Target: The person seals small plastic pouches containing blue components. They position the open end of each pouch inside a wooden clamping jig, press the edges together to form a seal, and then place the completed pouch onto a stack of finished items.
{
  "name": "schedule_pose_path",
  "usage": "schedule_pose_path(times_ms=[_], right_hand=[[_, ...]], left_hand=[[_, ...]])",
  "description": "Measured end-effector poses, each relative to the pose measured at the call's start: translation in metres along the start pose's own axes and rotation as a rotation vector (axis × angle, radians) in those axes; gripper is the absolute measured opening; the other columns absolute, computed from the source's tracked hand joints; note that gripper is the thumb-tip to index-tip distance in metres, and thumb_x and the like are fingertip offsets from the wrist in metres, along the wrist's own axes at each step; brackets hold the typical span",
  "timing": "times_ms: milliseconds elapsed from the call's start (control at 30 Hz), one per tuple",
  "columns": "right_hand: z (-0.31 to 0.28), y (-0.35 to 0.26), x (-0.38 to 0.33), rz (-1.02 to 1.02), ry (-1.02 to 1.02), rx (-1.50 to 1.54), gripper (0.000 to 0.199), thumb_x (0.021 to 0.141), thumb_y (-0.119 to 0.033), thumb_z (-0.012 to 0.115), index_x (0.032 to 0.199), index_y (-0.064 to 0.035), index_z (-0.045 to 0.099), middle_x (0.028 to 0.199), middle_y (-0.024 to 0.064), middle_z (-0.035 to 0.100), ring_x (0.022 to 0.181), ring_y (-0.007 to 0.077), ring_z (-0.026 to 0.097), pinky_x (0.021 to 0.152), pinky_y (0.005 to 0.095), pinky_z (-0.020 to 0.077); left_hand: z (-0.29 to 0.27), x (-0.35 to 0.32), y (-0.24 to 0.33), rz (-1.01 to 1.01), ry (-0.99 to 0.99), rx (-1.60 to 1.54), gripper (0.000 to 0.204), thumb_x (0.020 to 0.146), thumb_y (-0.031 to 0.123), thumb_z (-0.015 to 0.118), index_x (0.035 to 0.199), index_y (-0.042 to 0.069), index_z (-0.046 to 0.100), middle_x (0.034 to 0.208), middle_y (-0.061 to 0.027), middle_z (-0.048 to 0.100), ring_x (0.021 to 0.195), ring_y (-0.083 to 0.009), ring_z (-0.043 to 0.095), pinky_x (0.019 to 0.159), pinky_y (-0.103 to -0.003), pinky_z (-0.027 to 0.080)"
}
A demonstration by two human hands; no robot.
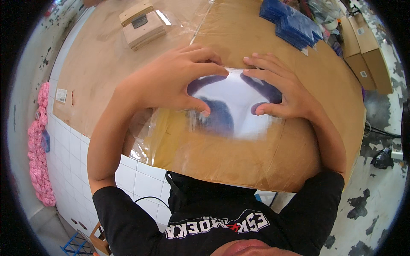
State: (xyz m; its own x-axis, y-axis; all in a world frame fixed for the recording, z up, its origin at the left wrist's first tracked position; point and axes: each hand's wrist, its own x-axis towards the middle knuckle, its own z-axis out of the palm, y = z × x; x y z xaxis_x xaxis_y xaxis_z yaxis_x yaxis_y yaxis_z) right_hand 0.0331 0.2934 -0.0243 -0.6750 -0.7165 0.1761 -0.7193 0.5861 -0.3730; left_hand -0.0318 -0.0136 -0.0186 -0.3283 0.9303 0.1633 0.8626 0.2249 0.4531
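Note:
A shiny plastic sheet (250, 102), whitish and blue-tinted with dark hand-shaped reflections, is between my two hands. Its lower edge is smeared by motion. At its left side, my left hand (183, 79) curves around it, the thumb along its lower left and the index fingertip at the top edge. My right hand (277, 87) grips the opposite side in the same way, its thumb resting on the surface. Some of the fingers pass behind the top edge, so their hold there is partly hidden. Clear plastic film (149, 141) lies at the near left of the table.
Brown cardboard covers the table (94, 72). A wooden block jig (143, 32) stands at the far left, and stacked blue sheets (290, 25) lie far right. Cardboard boxes (365, 51) are beyond the right edge. A pink bundle (40, 158) sits off to the left.

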Motion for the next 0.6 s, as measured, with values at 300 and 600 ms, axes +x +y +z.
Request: schedule_pose_path(times_ms=[300,600], right_hand=[[0.009,-0.035,0.005,-0.164,-0.059,-0.266,0.077,0.083,-0.067,0.059,0.141,-0.017,0.056,0.156,0.014,0.041,0.143,0.036,0.039,0.113,0.0617,0.026],[0.016,-0.039,-0.001,-0.277,-0.176,-0.189,0.073,0.088,-0.066,0.051,0.142,-0.0168,0.055,0.158,0.0128,0.038,0.147,0.0326,0.034,0.118,0.0626,0.0189]], left_hand=[[0.004,0.001,-0.004,0.03,0.037,-0.065,0.065,0.07,0.032,0.087,0.124,0.004,0.064,0.126,-0.0174,0.058,0.116,-0.0364,0.057,0.099,-0.042,0.047],[0.004,0.001,-0.005,0.054,0.06,-0.023,0.06,0.071,0.031,0.087,0.119,0.002,0.067,0.125,-0.0172,0.06,0.116,-0.0357,0.058,0.098,-0.042,0.047]])
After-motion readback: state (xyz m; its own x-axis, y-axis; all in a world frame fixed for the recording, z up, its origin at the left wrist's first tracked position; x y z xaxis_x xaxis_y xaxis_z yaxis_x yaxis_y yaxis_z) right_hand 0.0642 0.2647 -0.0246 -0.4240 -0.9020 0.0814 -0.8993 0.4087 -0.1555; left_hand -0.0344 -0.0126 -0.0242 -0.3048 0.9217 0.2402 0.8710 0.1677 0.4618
